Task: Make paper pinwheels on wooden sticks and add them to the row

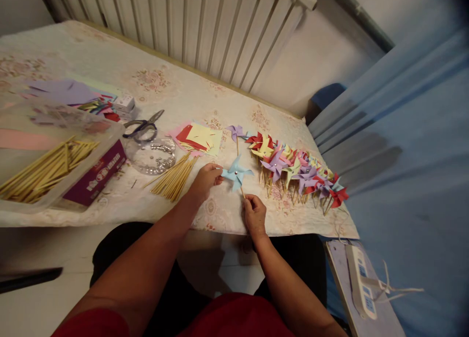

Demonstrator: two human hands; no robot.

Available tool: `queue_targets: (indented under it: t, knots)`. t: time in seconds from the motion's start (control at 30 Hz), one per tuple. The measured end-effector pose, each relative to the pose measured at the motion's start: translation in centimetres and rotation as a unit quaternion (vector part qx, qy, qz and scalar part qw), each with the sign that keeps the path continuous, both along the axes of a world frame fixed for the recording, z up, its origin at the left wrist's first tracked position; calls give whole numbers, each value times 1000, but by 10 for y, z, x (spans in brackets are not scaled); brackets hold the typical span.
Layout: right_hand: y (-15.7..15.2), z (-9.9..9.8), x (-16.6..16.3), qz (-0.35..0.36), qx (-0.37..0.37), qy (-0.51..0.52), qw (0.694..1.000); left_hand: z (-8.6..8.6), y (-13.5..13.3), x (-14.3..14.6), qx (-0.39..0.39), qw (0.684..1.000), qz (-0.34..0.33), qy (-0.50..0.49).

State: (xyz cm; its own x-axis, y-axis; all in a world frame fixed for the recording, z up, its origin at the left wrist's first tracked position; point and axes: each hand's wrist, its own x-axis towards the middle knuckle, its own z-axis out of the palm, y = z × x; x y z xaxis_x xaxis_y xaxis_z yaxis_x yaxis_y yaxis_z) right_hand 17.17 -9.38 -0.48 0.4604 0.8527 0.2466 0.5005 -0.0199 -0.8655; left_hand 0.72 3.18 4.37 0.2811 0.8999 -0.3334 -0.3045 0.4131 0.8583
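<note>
A light blue paper pinwheel (236, 174) with a round pin at its centre is held just above the table's front part. My left hand (208, 179) pinches one of its blades from the left. My right hand (254, 213) is closed around the lower part of its wooden stick. Left of my left hand lies a fan of loose wooden sticks (176, 179). Behind it is a stack of coloured paper squares (200, 137). A purple pinwheel (235, 132) lies just beyond the blue one, and a row of several finished pinwheels (289, 168) spreads to the right.
At left stands a clear plastic bin (32, 202) of sticks with a purple box (95, 173) against it. Scissors (144, 127) lie behind a round clear container of small metal pieces (154, 157). A power strip (361, 281) rests at lower right by a blue curtain (410, 146).
</note>
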Motion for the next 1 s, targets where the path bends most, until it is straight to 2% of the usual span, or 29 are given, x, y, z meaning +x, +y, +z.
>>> queue_targets:
  t: [0.1, 0.3, 0.43, 0.67, 0.8, 1.0]
  knots:
    - [0, -1, 1, -1, 1, 3, 1000, -5, 3, -1, 40, 998, 39, -5]
    - [0, -2, 1, -3, -2, 3, 1000, -6, 4, -1, 78, 996, 27, 40]
    - [1, -2, 1, -7, -2, -5, 1000, -2, 0, -3, 72, 995, -3, 75]
    - [1, -3, 1, -11, -2, 1, 1000, -2, -8, -4, 91, 981, -97, 144]
    - [1, -1, 0, -12, -4, -1, 1000, -4, -11, -2, 112, 975, -110, 160]
    - [1, 0, 0, -10, -5, -12, 1000, -10, -15, 5, 121, 976, -126, 133]
